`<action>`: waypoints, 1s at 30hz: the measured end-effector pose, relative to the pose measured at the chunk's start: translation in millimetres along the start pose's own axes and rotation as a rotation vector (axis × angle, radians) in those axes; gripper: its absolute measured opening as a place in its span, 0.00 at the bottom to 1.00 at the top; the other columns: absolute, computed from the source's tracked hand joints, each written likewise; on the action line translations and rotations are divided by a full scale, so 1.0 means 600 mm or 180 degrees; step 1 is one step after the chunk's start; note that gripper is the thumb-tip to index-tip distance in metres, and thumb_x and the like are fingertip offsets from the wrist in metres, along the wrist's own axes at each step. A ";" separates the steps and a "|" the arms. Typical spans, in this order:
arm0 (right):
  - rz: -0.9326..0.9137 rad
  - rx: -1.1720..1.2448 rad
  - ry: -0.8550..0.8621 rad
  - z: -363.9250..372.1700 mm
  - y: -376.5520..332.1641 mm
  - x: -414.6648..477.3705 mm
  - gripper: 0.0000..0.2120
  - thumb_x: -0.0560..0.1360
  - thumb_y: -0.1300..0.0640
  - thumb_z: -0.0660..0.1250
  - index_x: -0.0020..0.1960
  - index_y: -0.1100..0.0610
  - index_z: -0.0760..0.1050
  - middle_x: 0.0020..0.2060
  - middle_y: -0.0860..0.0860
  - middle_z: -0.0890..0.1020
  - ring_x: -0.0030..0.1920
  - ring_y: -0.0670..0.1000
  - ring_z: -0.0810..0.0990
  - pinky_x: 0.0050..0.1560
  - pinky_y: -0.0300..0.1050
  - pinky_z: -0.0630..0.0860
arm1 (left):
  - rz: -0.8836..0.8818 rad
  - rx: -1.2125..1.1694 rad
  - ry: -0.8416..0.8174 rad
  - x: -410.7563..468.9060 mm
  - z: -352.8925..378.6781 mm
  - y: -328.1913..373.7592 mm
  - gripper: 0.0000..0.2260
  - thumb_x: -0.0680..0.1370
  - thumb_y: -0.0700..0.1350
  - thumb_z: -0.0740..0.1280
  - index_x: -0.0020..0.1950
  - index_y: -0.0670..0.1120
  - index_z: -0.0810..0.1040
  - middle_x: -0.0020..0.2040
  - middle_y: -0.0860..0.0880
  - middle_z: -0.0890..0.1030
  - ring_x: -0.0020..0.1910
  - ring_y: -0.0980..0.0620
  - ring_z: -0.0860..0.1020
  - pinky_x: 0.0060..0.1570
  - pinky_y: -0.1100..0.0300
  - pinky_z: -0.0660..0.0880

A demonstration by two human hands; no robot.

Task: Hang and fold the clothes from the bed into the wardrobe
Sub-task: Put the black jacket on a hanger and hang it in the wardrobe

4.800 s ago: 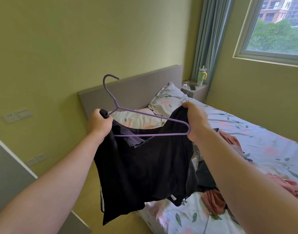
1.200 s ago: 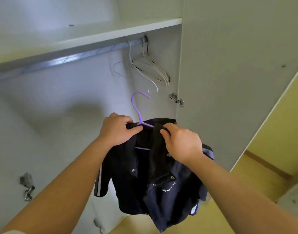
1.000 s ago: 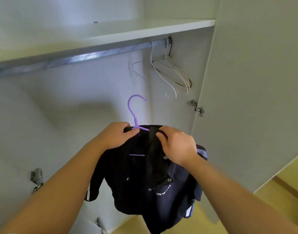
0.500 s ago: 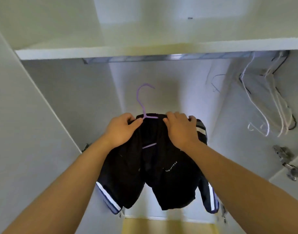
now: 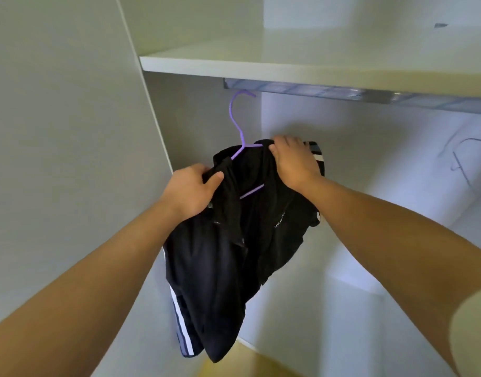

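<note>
My left hand (image 5: 191, 190) and right hand (image 5: 293, 161) each clutch a shoulder of the black jacket (image 5: 234, 254) on the tilted purple hanger (image 5: 238, 123), below the rail (image 5: 302, 89), hook at the rail's left end, whether caught on I cannot tell.

The left hand (image 5: 191, 190) and the right hand (image 5: 293, 161) each grip a shoulder of a black jacket (image 5: 234, 254) draped on a purple hanger (image 5: 236, 129). The hanger's hook sits at the left end of the metal rail (image 5: 315, 91) under the shelf (image 5: 261, 70); whether it is hooked on is unclear
</note>
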State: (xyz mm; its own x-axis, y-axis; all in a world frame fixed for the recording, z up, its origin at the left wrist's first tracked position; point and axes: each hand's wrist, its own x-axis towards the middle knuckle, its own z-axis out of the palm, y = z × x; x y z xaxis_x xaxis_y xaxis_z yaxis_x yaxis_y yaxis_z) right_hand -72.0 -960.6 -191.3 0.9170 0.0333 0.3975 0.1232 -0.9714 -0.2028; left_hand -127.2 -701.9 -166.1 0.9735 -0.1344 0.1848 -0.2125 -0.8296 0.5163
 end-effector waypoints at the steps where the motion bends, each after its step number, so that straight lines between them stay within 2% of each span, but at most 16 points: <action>1: -0.0050 0.0018 0.0003 0.004 0.000 0.015 0.18 0.86 0.50 0.49 0.67 0.58 0.70 0.62 0.59 0.76 0.60 0.62 0.73 0.62 0.60 0.71 | 0.0005 -0.0032 0.0079 0.006 0.001 0.001 0.15 0.83 0.57 0.62 0.52 0.46 0.78 0.37 0.51 0.76 0.41 0.48 0.74 0.41 0.59 0.66; 4: -0.0072 0.0168 0.0080 0.010 0.001 0.053 0.18 0.86 0.51 0.48 0.67 0.60 0.69 0.60 0.60 0.76 0.58 0.62 0.74 0.54 0.54 0.72 | -0.0061 -0.0339 0.0357 0.028 -0.004 0.012 0.13 0.83 0.53 0.64 0.59 0.45 0.79 0.37 0.54 0.75 0.38 0.52 0.73 0.41 0.65 0.65; 8: 0.0043 0.0393 0.0146 0.018 0.003 0.094 0.18 0.87 0.51 0.48 0.67 0.59 0.68 0.60 0.59 0.75 0.59 0.60 0.73 0.49 0.49 0.66 | -0.0147 -0.0550 0.0626 0.063 -0.013 0.029 0.15 0.82 0.52 0.66 0.64 0.45 0.78 0.42 0.53 0.76 0.47 0.51 0.75 0.45 0.66 0.66; 10: 0.0000 0.0458 0.0190 0.026 0.009 0.115 0.17 0.86 0.51 0.48 0.66 0.60 0.69 0.59 0.59 0.75 0.59 0.61 0.73 0.49 0.49 0.65 | -0.0204 -0.0618 0.0676 0.080 -0.014 0.032 0.16 0.81 0.52 0.67 0.65 0.45 0.78 0.41 0.54 0.75 0.46 0.52 0.74 0.44 0.67 0.66; 12: -0.0065 0.0510 0.0214 0.035 0.015 0.137 0.17 0.86 0.51 0.48 0.65 0.60 0.69 0.60 0.60 0.75 0.58 0.62 0.73 0.49 0.50 0.66 | -0.0244 -0.0617 0.0760 0.097 -0.015 0.034 0.15 0.81 0.52 0.67 0.64 0.45 0.78 0.41 0.54 0.76 0.45 0.53 0.74 0.41 0.70 0.64; 16: -0.0237 0.0591 0.0268 0.044 0.027 0.176 0.17 0.86 0.51 0.49 0.64 0.61 0.69 0.59 0.63 0.75 0.57 0.64 0.75 0.49 0.52 0.68 | -0.0232 -0.0505 0.0900 0.121 -0.014 0.043 0.14 0.81 0.51 0.67 0.63 0.46 0.78 0.50 0.50 0.79 0.49 0.52 0.75 0.46 0.66 0.67; 22: -0.0283 0.0554 0.0245 0.052 0.066 0.224 0.17 0.86 0.51 0.49 0.64 0.61 0.68 0.60 0.64 0.75 0.57 0.66 0.75 0.53 0.57 0.72 | -0.0195 -0.0413 0.0941 0.153 0.005 0.059 0.13 0.82 0.50 0.67 0.63 0.45 0.78 0.49 0.51 0.77 0.48 0.54 0.73 0.47 0.65 0.67; 26: -0.0208 0.0578 0.0186 0.062 0.079 0.242 0.18 0.86 0.50 0.49 0.65 0.61 0.68 0.61 0.64 0.74 0.58 0.66 0.74 0.54 0.57 0.72 | -0.0236 -0.0366 0.0974 0.168 0.023 0.065 0.14 0.82 0.49 0.67 0.64 0.44 0.77 0.55 0.47 0.80 0.52 0.50 0.76 0.47 0.64 0.67; 30: -0.0236 0.0522 0.0113 0.071 0.085 0.256 0.17 0.86 0.50 0.49 0.65 0.61 0.67 0.60 0.64 0.73 0.57 0.67 0.74 0.52 0.57 0.71 | -0.0339 -0.0325 0.0991 0.177 0.039 0.066 0.13 0.82 0.49 0.67 0.64 0.44 0.77 0.51 0.49 0.79 0.49 0.52 0.74 0.45 0.66 0.66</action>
State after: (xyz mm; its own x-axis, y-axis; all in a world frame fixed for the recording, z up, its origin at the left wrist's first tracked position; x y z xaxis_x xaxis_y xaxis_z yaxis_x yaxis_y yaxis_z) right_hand 91.1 -994.7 -178.8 0.8895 0.0922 0.4474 0.2528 -0.9152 -0.3139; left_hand -30.3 -761.6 -145.9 0.9217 0.1351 0.3636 -0.1337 -0.7694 0.6247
